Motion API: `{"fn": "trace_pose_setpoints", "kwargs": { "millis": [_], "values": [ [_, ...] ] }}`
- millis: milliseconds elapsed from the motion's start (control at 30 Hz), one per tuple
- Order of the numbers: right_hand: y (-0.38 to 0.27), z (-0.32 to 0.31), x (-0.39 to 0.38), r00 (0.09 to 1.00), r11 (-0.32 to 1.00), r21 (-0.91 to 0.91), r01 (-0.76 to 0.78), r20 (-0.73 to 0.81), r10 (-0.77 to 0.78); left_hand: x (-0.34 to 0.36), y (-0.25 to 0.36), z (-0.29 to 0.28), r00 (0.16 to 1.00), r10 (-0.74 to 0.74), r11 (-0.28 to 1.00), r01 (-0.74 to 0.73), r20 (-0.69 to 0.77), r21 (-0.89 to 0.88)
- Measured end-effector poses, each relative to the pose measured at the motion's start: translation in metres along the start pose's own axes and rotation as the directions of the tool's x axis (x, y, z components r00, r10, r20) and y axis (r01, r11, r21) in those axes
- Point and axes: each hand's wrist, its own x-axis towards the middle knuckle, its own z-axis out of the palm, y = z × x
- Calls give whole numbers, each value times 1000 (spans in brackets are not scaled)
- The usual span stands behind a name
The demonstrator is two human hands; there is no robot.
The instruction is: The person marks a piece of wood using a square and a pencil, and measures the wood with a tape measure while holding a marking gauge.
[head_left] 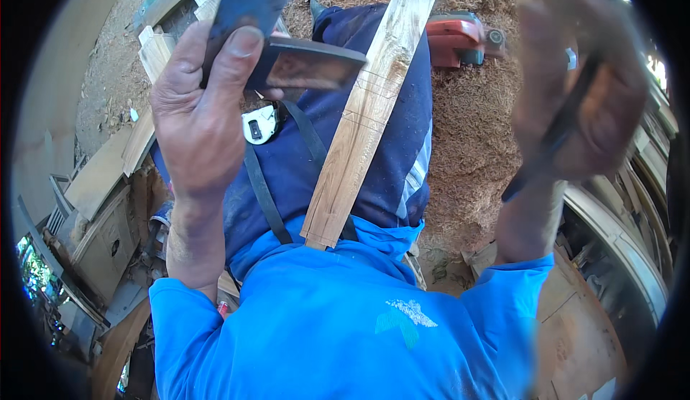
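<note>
My left hand (198,120) grips a dark metal square (309,62), its thumb pressed on the upright blade and the other arm pointing right, beside a long wooden board (352,148). The board lies lengthwise over my lap and carries pencilled lines across its face. My right hand (586,94), blurred, is raised at the upper right with its fingers around a dark, slender tool (539,152), too smeared to identify exactly. A white tape measure (260,125) rests on my dark trousers near my left hand, between dark straps.
A red power tool (454,40) sits in wood shavings (467,134) beyond my right leg. Stacked boards and panels (100,235) crowd the left side, with more timber offcuts (147,55) at upper left. Long planks (618,235) line the right edge.
</note>
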Motion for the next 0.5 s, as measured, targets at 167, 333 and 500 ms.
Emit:
{"fn": "trace_pose_setpoints", "kwargs": {
  "millis": [167, 333, 500],
  "values": [
    [-30, -25, -69, 889, 919, -380, -111, 375, 262, -29, -11, 4, 912, -335, 809, 407, 237, -424],
    [-75, -20, -107, 628, 865, -493, -94, 645, 435, -90, -17, 22, 790, -505, 812, 571, 349, -119],
    [-86, -46, -130, 585, 852, -503, -147, 651, 485, -99, -28, 14, 928, -152, 944, 33, 340, 329]
  ]
}}
